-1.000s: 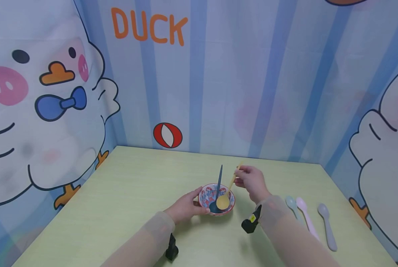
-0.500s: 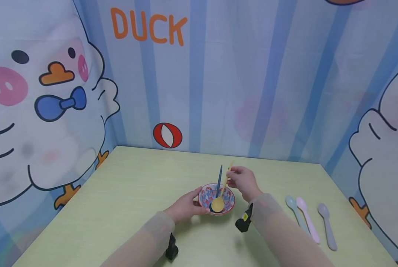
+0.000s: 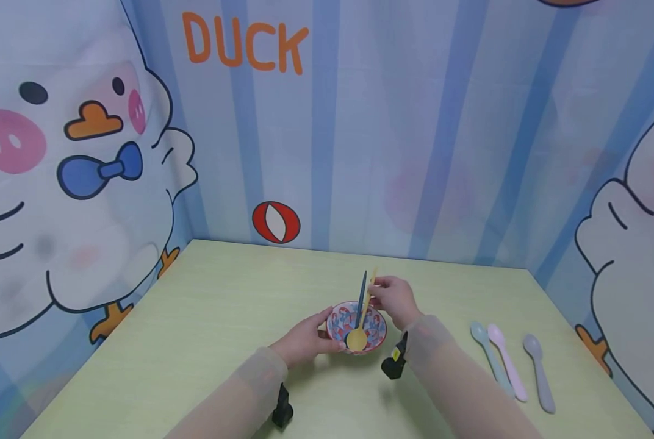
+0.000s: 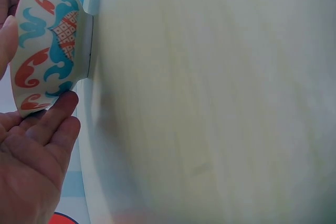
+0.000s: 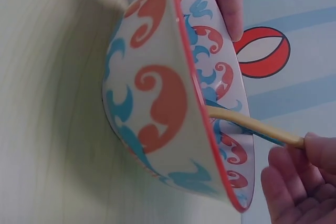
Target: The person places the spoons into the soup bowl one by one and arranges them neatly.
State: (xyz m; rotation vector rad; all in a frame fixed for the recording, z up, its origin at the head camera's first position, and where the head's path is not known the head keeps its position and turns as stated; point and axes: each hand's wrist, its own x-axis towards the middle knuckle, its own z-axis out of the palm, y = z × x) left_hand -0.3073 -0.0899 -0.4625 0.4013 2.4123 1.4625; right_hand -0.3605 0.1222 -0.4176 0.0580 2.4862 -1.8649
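Left hand [image 3: 305,340] grips the patterned bowl [image 3: 377,331] at its rim, thumb around 8 o'clock, fingers spread along 10. Right hand [image 3: 395,300], off the bowl's 2 o'clock, pinches the handle of the yellow spoon [image 3: 357,339] between thumb and fingers. Bowl mouth up, between the hands; red rim, red and blue scrolls inside and out. Yellow spoon's head lies in the bowl near 6 o'clock, handle leaning to 1. Dark blue spoon [image 3: 362,297] also in the bowl, handle pointing toward 12, head mostly hidden beneath the yellow one.

Farther out, between the bowl's 3 and 4 o'clock: green spoon [image 3: 490,355], pink spoon [image 3: 507,361], then grey spoon [image 3: 539,372] on the table [image 3: 222,317], heads toward 11. Green and pink lie close together; grey set apart. Beyond the table, at 12, a blue-striped backdrop [image 3: 382,122] lettered DUCK.
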